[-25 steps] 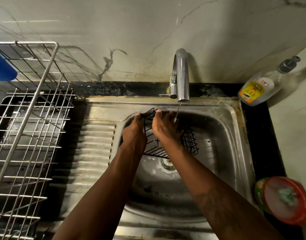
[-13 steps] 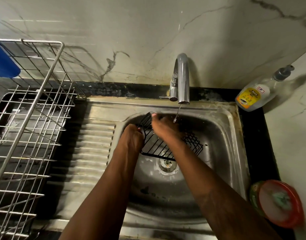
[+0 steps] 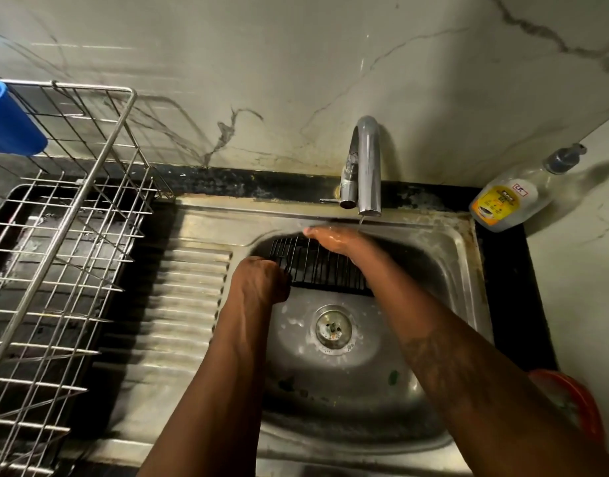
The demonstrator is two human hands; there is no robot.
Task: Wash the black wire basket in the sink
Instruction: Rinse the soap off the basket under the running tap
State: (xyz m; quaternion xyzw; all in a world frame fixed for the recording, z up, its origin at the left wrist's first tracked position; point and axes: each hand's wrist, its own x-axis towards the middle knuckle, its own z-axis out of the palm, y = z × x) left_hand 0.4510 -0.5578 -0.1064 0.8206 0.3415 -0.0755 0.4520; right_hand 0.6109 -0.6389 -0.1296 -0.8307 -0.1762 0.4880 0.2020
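The black wire basket (image 3: 325, 270) is held at the back of the steel sink (image 3: 464, 270), above the drain (image 3: 333, 329). My left hand (image 3: 261, 280) grips its left end with curled fingers. My right hand (image 3: 334, 239), wet and shiny, lies along the basket's upper rim with the fingers stretched out to the left. A thin stream of water falls from the chrome tap (image 3: 365, 166) onto the right hand. Much of the basket's right side is hidden behind my right wrist.
A steel dish rack (image 3: 65, 235) with a blue cup (image 3: 10, 122) stands left of the ribbed drainboard (image 3: 179, 304). A soap bottle (image 3: 513, 197) leans in the back right corner. A red-rimmed tub (image 3: 578, 404) sits at the right edge.
The basket has turned so its long side faces me. My right hand slid up along its top rim toward the tap. My left hand stayed on the left end.
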